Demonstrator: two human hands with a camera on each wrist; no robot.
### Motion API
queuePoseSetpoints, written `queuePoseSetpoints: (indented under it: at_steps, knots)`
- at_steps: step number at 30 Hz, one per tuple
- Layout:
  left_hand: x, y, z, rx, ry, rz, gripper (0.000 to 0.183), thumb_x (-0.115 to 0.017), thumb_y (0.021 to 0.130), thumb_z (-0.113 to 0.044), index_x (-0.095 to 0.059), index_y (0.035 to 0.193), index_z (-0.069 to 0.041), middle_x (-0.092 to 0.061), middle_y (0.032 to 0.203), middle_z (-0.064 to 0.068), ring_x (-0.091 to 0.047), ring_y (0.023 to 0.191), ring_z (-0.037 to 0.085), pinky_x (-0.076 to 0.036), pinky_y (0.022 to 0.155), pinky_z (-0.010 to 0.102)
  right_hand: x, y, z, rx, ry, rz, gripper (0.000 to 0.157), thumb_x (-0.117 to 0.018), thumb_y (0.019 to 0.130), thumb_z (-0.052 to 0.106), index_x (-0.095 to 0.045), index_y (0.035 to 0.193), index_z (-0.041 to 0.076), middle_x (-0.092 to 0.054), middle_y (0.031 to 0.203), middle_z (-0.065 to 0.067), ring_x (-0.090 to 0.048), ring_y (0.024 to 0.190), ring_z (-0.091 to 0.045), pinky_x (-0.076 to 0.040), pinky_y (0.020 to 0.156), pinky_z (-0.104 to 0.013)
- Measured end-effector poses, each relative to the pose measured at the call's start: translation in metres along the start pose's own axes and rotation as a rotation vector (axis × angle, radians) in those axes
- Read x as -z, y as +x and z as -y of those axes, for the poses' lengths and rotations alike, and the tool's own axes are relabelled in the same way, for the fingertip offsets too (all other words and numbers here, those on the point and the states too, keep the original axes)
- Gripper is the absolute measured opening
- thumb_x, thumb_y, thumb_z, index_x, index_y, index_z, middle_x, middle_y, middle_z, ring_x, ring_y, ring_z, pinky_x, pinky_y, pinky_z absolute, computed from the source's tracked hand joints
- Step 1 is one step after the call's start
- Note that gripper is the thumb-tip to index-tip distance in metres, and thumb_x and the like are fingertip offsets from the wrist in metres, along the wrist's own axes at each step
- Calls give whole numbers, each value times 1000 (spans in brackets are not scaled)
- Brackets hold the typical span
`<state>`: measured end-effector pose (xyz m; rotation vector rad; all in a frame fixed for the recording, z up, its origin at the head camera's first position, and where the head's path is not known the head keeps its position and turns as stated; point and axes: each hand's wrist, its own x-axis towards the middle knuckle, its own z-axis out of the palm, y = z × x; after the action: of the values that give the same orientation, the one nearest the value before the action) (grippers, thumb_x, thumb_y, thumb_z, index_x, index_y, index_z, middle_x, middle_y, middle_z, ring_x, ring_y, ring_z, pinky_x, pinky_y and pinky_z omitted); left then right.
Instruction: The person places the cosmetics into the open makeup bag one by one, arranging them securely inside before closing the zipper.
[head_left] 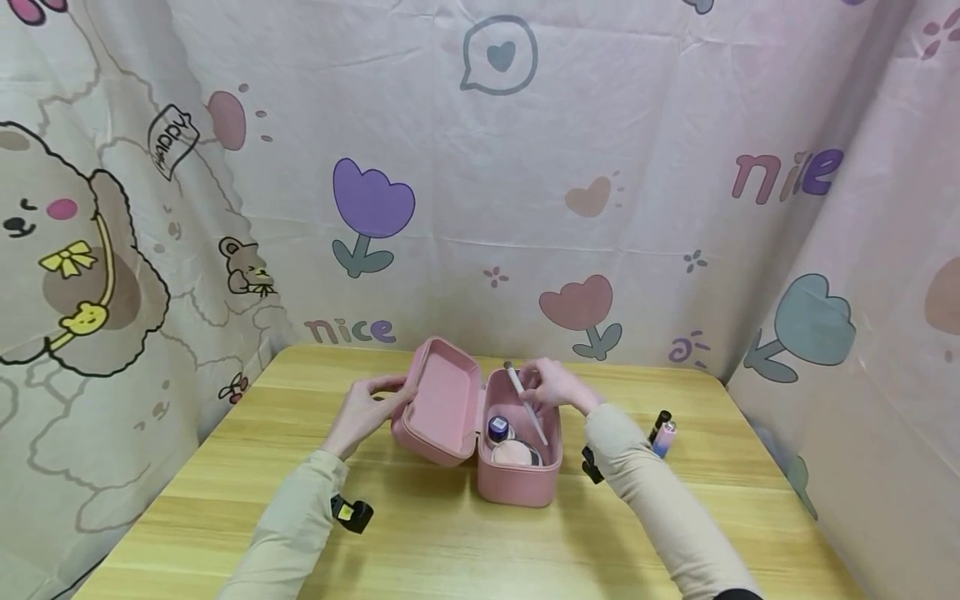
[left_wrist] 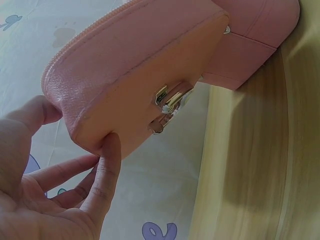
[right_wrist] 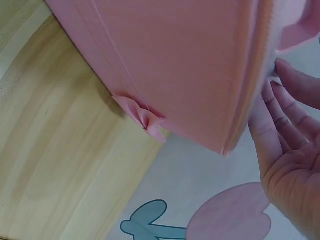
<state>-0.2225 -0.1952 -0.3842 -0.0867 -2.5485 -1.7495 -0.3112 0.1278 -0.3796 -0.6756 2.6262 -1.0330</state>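
Observation:
A pink cosmetic case (head_left: 517, 487) stands open on the table, its lid (head_left: 448, 400) tipped over to the left. My left hand (head_left: 367, 414) grips the lid's outer edge; in the left wrist view the fingers press the lid's top (left_wrist: 135, 110), near a gold-fitted handle (left_wrist: 172, 102). Over the case, my right hand (head_left: 557, 385) pinches a white-handled makeup brush (head_left: 537, 423), slanted with its dark tip upward. A dark-blue-capped jar (head_left: 498, 428) and a pale round item (head_left: 512, 452) lie inside. In the right wrist view, the case wall (right_wrist: 170, 65) and fingers mostly hide the brush.
Right of the case, near my right forearm, a black tube (head_left: 661, 423) and a pink-to-blue tube (head_left: 664, 439) stand on the wooden table (head_left: 420, 542). A patterned curtain (head_left: 465, 167) hangs behind the table and along both sides. A pink bow (right_wrist: 142, 117) sticks out from the case.

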Motion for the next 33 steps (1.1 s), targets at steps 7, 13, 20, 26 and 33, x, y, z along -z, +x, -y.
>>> queuePoseSetpoints:
  at_steps: [7, 13, 20, 26, 33]
  knots:
    - [0, 0, -1, -13, -9, -2, 51, -71, 94, -30, -62, 134, -1, -66, 131, 22, -66, 90, 11, -56, 77, 22, -8, 4, 3, -13, -87, 5, 17, -70, 87, -4, -64, 103, -6, -72, 82, -18, -73, 67, -35, -63, 62, -41]
    - [0, 1, 0, -12, 7, -3, 49, -71, 94, -31, -63, 134, -2, -66, 130, 20, -66, 94, 13, -56, 78, 22, -14, 2, 6, -35, -134, -3, 15, -72, 85, -7, -65, 98, -5, -72, 80, -16, -74, 68, -32, -64, 64, -41]
    - [0, 0, -1, -7, 10, -5, 49, -71, 94, -30, -64, 133, -2, -66, 131, 20, -66, 94, 14, -56, 77, 22, -19, 3, 10, -34, -226, -38, 14, -75, 82, -5, -68, 94, -3, -70, 74, -10, -74, 69, -33, -62, 59, -33]
    - [0, -1, -1, -15, 13, -6, 50, -71, 94, -31, -63, 134, -1, -66, 131, 20, -67, 95, 16, -55, 76, 22, -21, 2, 11, -50, -261, -60, 15, -75, 80, -5, -69, 93, -3, -67, 72, -8, -74, 69, -34, -61, 56, -30]
    - [-1, -2, -2, -19, 8, -11, 51, -72, 94, -30, -62, 134, -1, -66, 131, 21, -67, 95, 15, -55, 75, 22, -21, 1, 12, -58, -244, -68, 18, -77, 79, -6, -68, 95, -5, -69, 80, -12, -75, 68, -33, -63, 61, -37]
